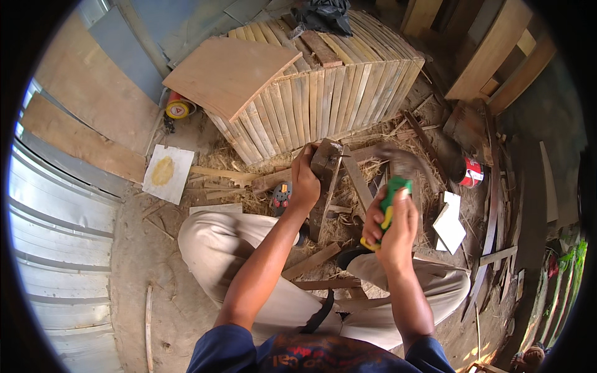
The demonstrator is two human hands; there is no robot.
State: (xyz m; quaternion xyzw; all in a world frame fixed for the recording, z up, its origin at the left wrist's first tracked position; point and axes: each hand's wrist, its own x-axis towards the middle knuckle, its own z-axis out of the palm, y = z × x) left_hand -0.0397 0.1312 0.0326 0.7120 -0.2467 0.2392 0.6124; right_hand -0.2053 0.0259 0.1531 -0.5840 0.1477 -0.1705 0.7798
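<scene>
My left hand (305, 180) is wrapped round the upper end of a dark brown wooden block (326, 158), which stands tilted between my bent legs. A thin dark spike, perhaps a nail, juts from the block's right side. My right hand (394, 227) grips a claw hammer (396, 193) by its green and yellow handle. The hammer head is smeared by motion and is raised to the right of the block, apart from it. Below the block, loose wood strips (314, 261) lie on the ground between my legs.
Ahead stands a slatted wooden crate (311, 102) with a brown board (233, 71) and a black plastic bag (323, 15) on top. A red can (471, 172) and white tile pieces (449, 224) sit at right. A stained white sheet (168, 174) lies left, among straw and scraps.
</scene>
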